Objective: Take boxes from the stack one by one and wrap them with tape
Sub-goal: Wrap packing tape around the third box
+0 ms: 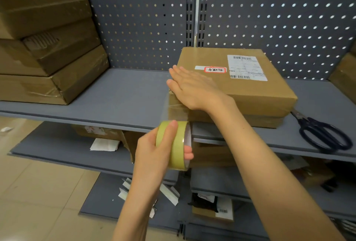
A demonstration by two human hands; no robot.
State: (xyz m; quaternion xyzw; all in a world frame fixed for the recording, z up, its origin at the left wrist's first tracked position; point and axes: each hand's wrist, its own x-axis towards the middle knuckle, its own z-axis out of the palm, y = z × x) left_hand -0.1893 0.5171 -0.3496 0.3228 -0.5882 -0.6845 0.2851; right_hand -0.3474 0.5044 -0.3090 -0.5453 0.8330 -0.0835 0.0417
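1. Head view, work position. A flat brown cardboard box bearing a white barcode label and a red-bordered sticker [240, 84] lay on the grey metal shelf [119, 90], near its front edge. It appeared to rest on a second flat box of similar size, though the join between them was partly hidden. This placement kept the near-left corner within reach of both hands.

2. Head view, right hand. The right hand [189, 86] lay flat across the near-left top corner of the box, fingers straight and together, gripping nothing. Judged purpose: to press the tape down and steady the box against the pull of the roll.

3. Head view, left hand. The left hand [154, 150] was clamped on the yellowish roll of clear packing tape [176, 144], thumb over the outer face and fingertips inside the core. The roll was held just below and in front of the shelf edge, so that it could turn as tape paid out.

4. Head view, tape relative to the grip. A clear strip of tape [167, 109] ran from the roll up to the box's left side face, directly under the right palm. The box sat above and to the right of the roll, near it but apart.

5. Head view, other items. A stack of brown cardboard boxes wrapped in clear tape [44, 44] stood at the shelf's left end, well apart from the work. Dark-handled scissors [321, 132] lay on the shelf just beside the box's right end, placed ready, presumably, for cutting the tape.
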